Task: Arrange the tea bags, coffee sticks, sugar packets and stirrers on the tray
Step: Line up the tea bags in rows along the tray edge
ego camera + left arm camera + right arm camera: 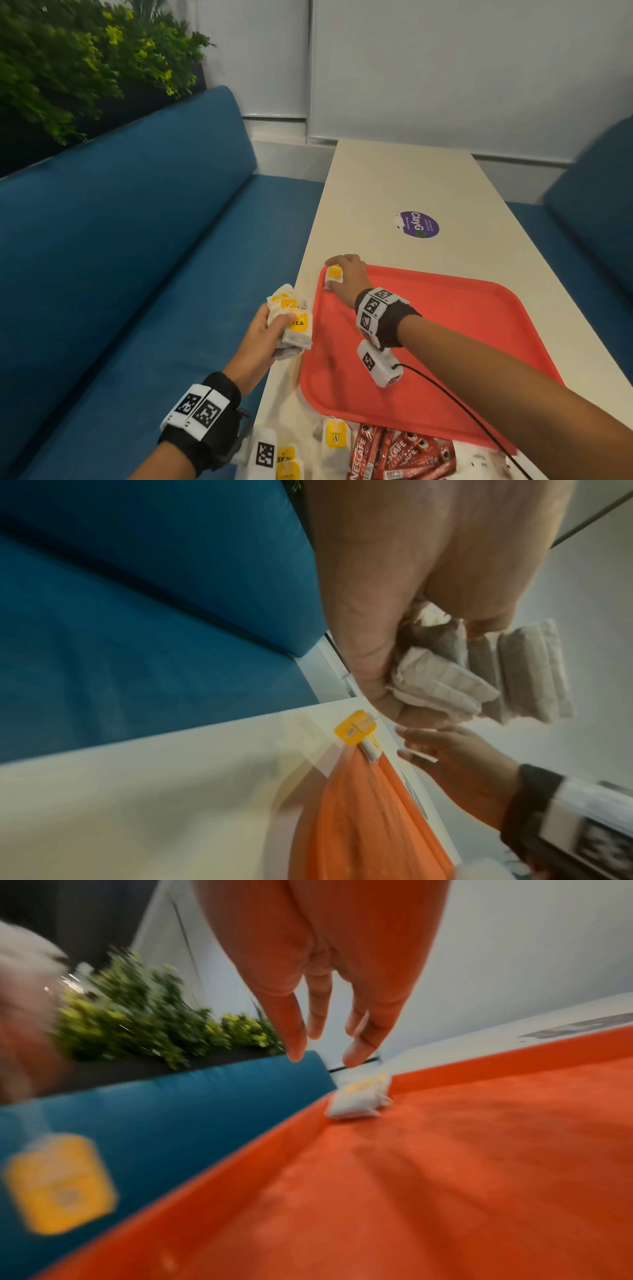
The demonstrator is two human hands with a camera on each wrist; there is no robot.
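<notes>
A red tray (pixel 445 342) lies on the white table. In its far left corner lies one tea bag (pixel 334 277) with a yellow tag. My right hand (pixel 346 270) hovers right over it. In the right wrist view the fingers (pixel 298 1042) hang straight just above the tea bag (pixel 359 1099), holding nothing. My left hand (pixel 260 339) grips a bundle of several tea bags (pixel 291 318) at the table's left edge, beside the tray. The left wrist view shows the bundle (pixel 496 680) clamped in the palm and the corner tea bag's tag (pixel 356 730).
Red coffee sticks (pixel 404 455) and loose tea bags (pixel 335 438) lie on the table in front of the tray's near edge. A purple sticker (pixel 419 224) is on the table beyond the tray. A blue bench (pixel 137 257) runs along the left, and another seat stands at the right.
</notes>
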